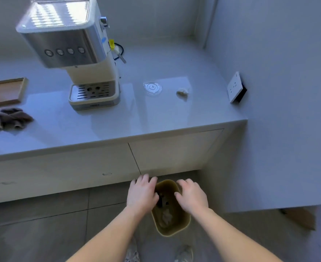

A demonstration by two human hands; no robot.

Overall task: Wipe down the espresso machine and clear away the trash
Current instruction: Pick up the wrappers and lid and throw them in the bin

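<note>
A silver and cream espresso machine (pixel 74 53) stands on the white counter (pixel 137 118). A crumpled brown cloth (pixel 6 120) lies at the counter's left. A small crumpled white paper scrap (pixel 182 93) rests on the counter to the right of the machine. Down on the floor sits a tan trash bin (pixel 174 229) with crumpled paper and dark bits inside. My left hand (pixel 142 191) and my right hand (pixel 191 195) hover over the bin's rim on either side, fingers spread, nothing held in either.
A wooden tray (pixel 3 91) lies at the far left of the counter. A round flush power socket (pixel 152 88) sits in the counter beside the machine. A wall outlet (pixel 236 87) is on the right wall. Cabinet fronts (pixel 99 167) stand behind the bin.
</note>
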